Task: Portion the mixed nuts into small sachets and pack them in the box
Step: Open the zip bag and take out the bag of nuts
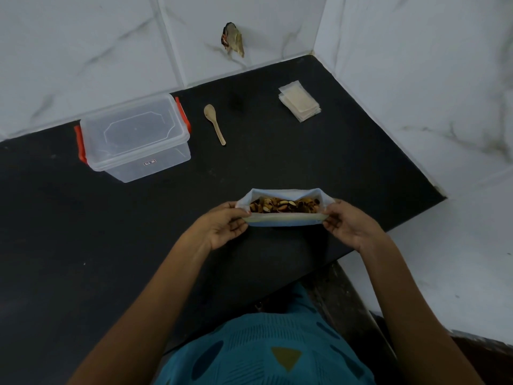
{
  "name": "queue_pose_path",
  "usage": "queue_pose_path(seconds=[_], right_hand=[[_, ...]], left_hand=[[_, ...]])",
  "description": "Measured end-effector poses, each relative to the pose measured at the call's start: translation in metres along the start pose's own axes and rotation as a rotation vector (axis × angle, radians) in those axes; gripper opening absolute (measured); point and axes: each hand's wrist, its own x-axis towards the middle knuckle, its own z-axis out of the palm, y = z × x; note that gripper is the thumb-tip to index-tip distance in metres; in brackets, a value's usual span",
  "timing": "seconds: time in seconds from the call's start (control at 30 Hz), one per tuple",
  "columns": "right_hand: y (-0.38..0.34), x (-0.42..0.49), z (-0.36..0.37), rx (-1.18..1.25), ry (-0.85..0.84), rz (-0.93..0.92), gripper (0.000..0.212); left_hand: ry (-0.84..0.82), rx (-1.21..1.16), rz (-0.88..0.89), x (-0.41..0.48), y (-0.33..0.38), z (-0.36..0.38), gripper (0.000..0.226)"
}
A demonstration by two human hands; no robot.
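Only writing is a sticker (149, 162) on the box (133, 137), too small to read. You've got one lidded box at 10 o'clock, one spoon (214, 123) at 11, and one sachet stack (299, 101) at 1, uncountable. One bag (288, 223) of nuts (283, 205) sits center, your left hand (224, 223) and right hand (347, 220) each pinching an end of its open mouth, with open counter (83, 245) beyond it and the counter edge close at 3.
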Motion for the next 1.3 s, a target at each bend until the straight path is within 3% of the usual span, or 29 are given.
queue_pose_path(seconds=[0.13, 0.3, 0.43, 0.53, 0.87, 0.97, 1.03, 1.17, 1.3], right_hand=[[0.003, -0.002, -0.005, -0.068, 0.037, -0.049, 0.009], [0.004, -0.004, -0.011, -0.187, 0.043, 0.014, 0.006], [0.004, -0.002, -0.010, 0.042, 0.000, 0.036, 0.012], [0.005, 0.001, -0.008, 0.199, -0.066, 0.076, 0.012], [0.015, 0.004, -0.004, 0.574, -0.169, 0.170, 0.024], [0.014, 0.001, -0.006, 0.579, -0.182, 0.128, 0.029], [0.013, 0.000, -0.012, 0.473, -0.161, 0.103, 0.019], [0.015, 0.000, -0.020, 0.304, -0.160, 0.137, 0.015], [0.018, 0.000, -0.022, 0.342, -0.181, 0.151, 0.020]], left_hand=[[0.005, -0.124, -0.031, 0.002, 0.000, 0.005, 0.021], [0.075, -0.057, 0.012, 0.006, -0.003, 0.011, 0.023], [0.090, -0.087, 0.024, 0.002, 0.000, 0.012, 0.040], [0.004, -0.272, -0.015, 0.000, 0.002, 0.010, 0.048], [-0.137, -0.764, -0.038, -0.005, -0.007, 0.009, 0.028], [-0.121, -0.556, -0.047, 0.000, -0.007, 0.004, 0.022], [-0.104, -0.394, -0.051, 0.001, -0.008, 0.002, 0.019], [-0.079, -0.355, -0.066, 0.002, -0.008, -0.002, 0.019], [-0.032, -0.246, -0.050, 0.001, -0.009, 0.001, 0.025]])
